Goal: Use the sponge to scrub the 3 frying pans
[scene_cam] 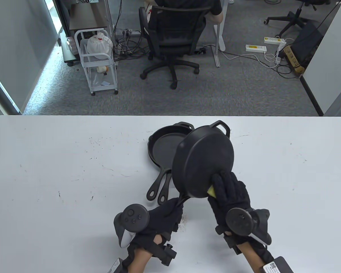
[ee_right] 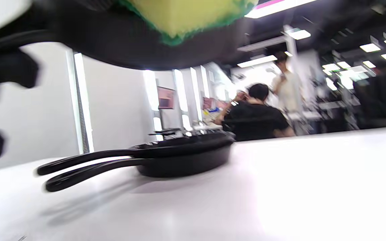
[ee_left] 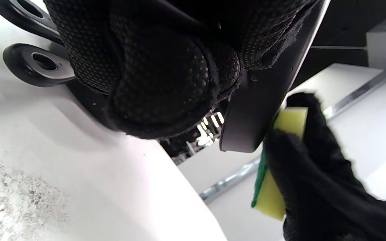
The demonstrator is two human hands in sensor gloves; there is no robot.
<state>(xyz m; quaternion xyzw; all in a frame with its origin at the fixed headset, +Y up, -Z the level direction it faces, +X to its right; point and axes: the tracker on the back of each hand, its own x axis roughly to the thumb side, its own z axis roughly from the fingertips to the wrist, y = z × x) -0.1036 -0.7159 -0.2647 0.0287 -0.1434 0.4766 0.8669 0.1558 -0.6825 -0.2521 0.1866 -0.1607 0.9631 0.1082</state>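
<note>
left hand (scene_cam: pixel 166 217): grips the raised pan (scene_cam: pixel 203 159) by its handle
right hand (scene_cam: pixel 230 196): holds sponge (scene_cam: pixel 211 192); press flat, circle the underside

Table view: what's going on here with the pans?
A person is scrubbing a pan. The left hand grips the handle of the raised pan, tilted with its underside toward the camera. The right hand presses a sponge against that underside near the rim. Two other pans sit stacked on the table behind it, handles side by side, untouched.
</note>
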